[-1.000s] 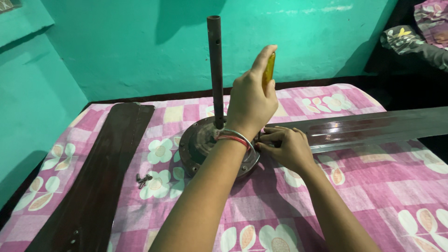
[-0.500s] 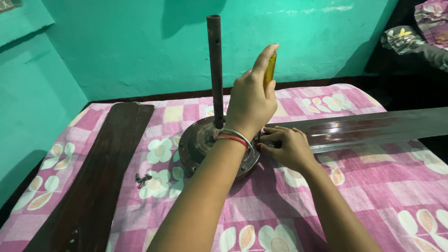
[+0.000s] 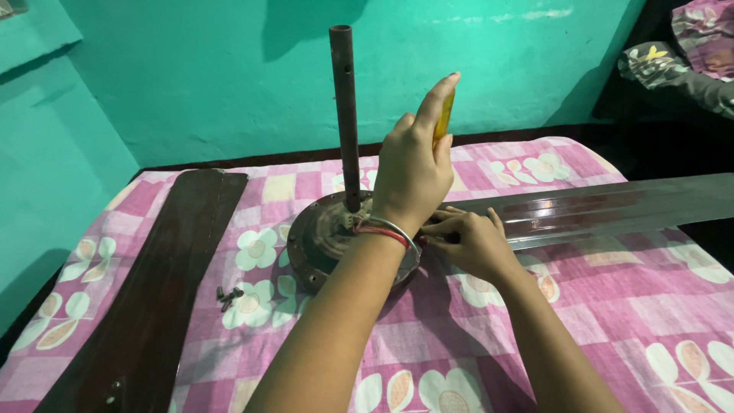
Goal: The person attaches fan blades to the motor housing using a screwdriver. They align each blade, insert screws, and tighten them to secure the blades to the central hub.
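A round dark fan motor (image 3: 315,239) lies on a pink flowered bedsheet (image 3: 612,321), with a dark metal rod (image 3: 344,115) standing straight up from its middle. My left hand (image 3: 413,172), a bangle at its wrist, is wrapped around a yellow-handled screwdriver (image 3: 444,115) held upright at the motor's right rim; the tip is hidden. My right hand (image 3: 470,241) rests on the root of a long glossy fan blade (image 3: 612,206) where it meets the motor. Its fingers are pinched at the joint; what they pinch is hidden.
A loose dark fan blade (image 3: 160,283) lies lengthwise along the left of the bed. A few small screws (image 3: 227,296) sit between it and the motor. Teal walls close in behind and to the left. Bundled patterned cloth (image 3: 673,69) lies at the upper right.
Both hands stay at the motor's right rim with the screwdriver upright. The view has shifted slightly, so everything sits a little further left.
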